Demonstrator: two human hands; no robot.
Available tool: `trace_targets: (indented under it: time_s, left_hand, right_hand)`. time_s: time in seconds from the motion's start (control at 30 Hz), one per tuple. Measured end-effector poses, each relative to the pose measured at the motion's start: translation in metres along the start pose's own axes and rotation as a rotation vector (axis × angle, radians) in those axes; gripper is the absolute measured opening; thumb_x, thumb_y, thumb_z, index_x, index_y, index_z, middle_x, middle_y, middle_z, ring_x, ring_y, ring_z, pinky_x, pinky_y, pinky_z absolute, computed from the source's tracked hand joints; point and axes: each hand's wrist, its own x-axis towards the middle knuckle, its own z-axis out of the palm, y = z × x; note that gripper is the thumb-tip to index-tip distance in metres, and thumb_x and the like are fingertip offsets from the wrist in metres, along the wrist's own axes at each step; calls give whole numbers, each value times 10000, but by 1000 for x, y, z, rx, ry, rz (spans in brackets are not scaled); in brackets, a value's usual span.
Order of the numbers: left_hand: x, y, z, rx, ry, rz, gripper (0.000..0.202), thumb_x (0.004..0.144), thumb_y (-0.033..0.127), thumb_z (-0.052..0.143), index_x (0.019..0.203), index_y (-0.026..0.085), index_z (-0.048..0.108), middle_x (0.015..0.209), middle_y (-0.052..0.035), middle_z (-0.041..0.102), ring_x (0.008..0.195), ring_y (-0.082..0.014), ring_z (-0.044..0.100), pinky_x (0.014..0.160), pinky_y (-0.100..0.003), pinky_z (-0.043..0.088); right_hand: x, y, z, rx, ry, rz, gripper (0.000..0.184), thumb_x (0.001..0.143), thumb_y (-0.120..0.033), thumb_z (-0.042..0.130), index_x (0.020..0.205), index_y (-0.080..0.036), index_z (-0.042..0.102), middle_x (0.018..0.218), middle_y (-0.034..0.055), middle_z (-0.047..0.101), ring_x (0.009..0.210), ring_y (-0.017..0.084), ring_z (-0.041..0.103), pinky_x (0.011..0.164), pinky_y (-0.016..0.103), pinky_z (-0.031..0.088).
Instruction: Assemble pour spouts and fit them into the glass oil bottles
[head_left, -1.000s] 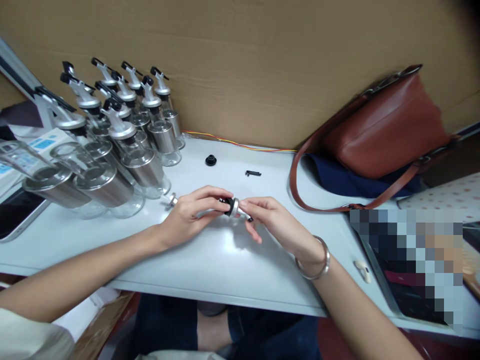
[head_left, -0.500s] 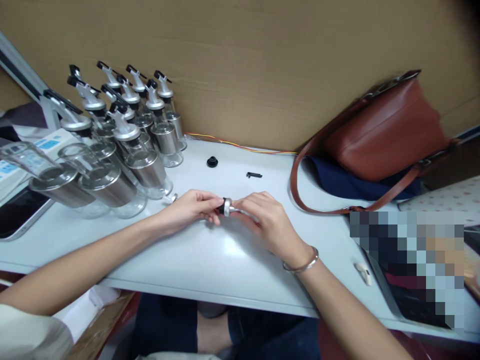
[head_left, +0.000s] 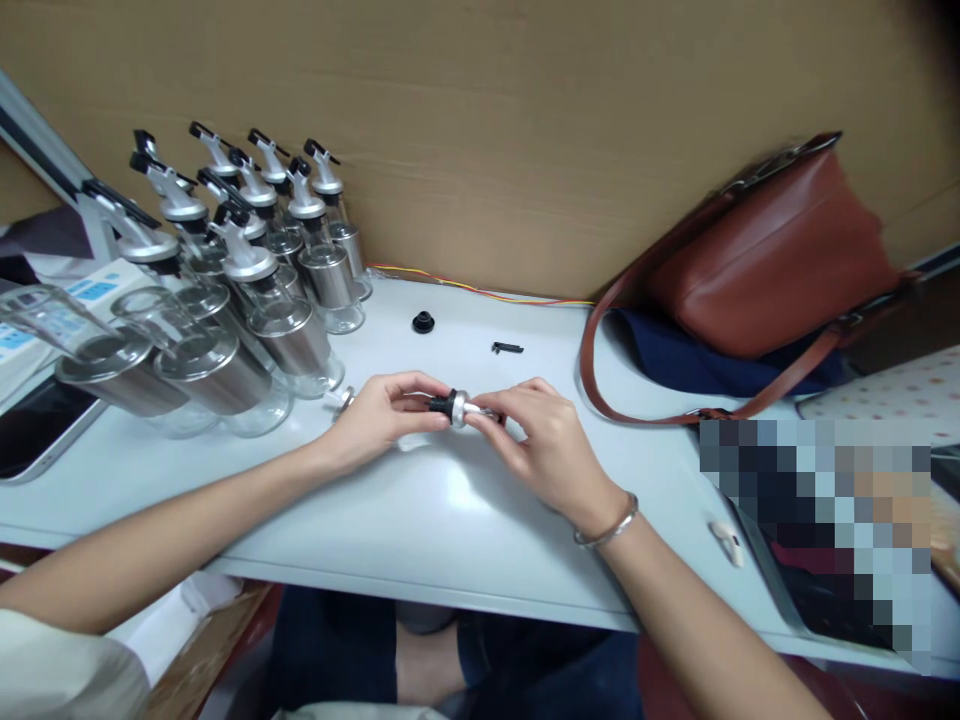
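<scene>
Over the white table, both hands are closed on one pourer spout (head_left: 460, 408), a silver collar with a black stopper end, lying roughly level. My left hand (head_left: 375, 412) pinches the black stopper end between thumb and fingers. At the other end, my right hand (head_left: 546, 430) grips the narrow silver spout, which its fingers partly cover. Beyond the hands lie a loose black rubber stopper (head_left: 423, 322) and a small black flap lever (head_left: 508, 348). Another silver piece (head_left: 346, 399) shows partly behind my left hand.
Several glass-and-steel bottles with pourers (head_left: 289, 335) crowd the left side, near open-necked bottles (head_left: 214, 360) and a phone (head_left: 45, 425). To the right are a brown leather bag (head_left: 787, 260), a white earbud (head_left: 726, 543) and a blurred-out patch. Cardboard (head_left: 487, 140) stands behind.
My left fingers have straightened and shifted along the stopper, so more of its black end shows. My right fingers have moved slightly on the spout. Things on the table stay put.
</scene>
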Motion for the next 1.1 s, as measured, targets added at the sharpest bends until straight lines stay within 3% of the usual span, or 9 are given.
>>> trace_targets:
  time_s: [0.2, 0.3, 0.4, 0.47, 0.57, 0.7, 0.8, 0.97, 1.1]
  left_hand:
    - [-9, 0, 0, 542, -16, 669, 98, 816, 121, 636, 897, 165, 669, 1036, -92, 699, 959, -170, 657, 869, -325, 522]
    - [-11, 0, -1, 705, -60, 795, 114, 848, 110, 600, 940, 157, 649, 1037, -109, 690, 950, -161, 662, 822, -300, 545]
    - [-11, 1, -2, 712, -76, 828, 124, 858, 121, 593, 959, 153, 657, 1035, -110, 692, 950, -158, 663, 825, -288, 540]
    - [-10, 2, -2, 642, -36, 742, 127, 838, 163, 634, 960, 161, 672, 1006, -95, 706, 926, -164, 664, 821, -292, 532]
    - [-5, 4, -3, 414, 7, 416, 192, 772, 268, 715, 923, 155, 680, 863, -59, 730, 804, -168, 674, 745, -280, 526]
    - [1, 5, -4, 35, -128, -30, 354, 713, 453, 742, 815, 126, 650, 634, -15, 698, 549, -123, 643, 582, -223, 485]
    - [2, 4, -5, -147, -194, -236, 458, 673, 557, 736, 690, 116, 615, 548, -9, 654, 378, -72, 528, 427, -188, 383]
    - [0, 3, -1, -275, -184, -332, 474, 773, 519, 669, 545, 117, 560, 403, 34, 497, 368, -38, 415, 447, -176, 377]
    - [2, 3, 0, -265, -146, -215, 290, 789, 395, 688, 736, 112, 652, 572, 15, 591, 450, -31, 427, 487, -170, 368]
  right_hand:
    - [6, -5, -5, 536, -276, 556, 278, 875, -387, 515, 705, -182, 594, 571, -17, 553, 518, 117, 462, 541, 256, 336]
    - [9, -3, -7, 801, -383, 721, 365, 802, -466, 565, 585, -179, 505, 511, -37, 465, 475, 89, 371, 505, 247, 287]
    - [10, -1, -8, 896, -421, 765, 377, 782, -474, 580, 573, -176, 486, 503, -50, 429, 464, 73, 330, 499, 242, 258]
    - [10, -2, -8, 895, -383, 715, 332, 802, -444, 576, 623, -173, 511, 523, -52, 439, 476, 76, 350, 511, 238, 279]
    - [8, -4, -8, 746, -254, 575, 216, 835, -368, 582, 739, -175, 563, 603, -34, 513, 561, 102, 445, 556, 235, 336]
    - [5, -4, -6, 446, -145, 334, 101, 865, -271, 598, 806, -190, 606, 765, 10, 622, 725, 145, 553, 650, 251, 410]
    - [3, -3, -5, 348, -91, 131, 73, 882, -236, 592, 834, -190, 621, 830, 45, 669, 767, 168, 598, 720, 287, 452]
    - [0, -1, -1, 65, -44, -122, 178, 932, -154, 482, 862, -176, 645, 832, 67, 701, 755, 173, 600, 702, 308, 415]
    - [0, -3, 0, 45, -5, -24, 120, 919, -238, 544, 892, -190, 651, 818, 49, 721, 706, 164, 612, 719, 313, 394]
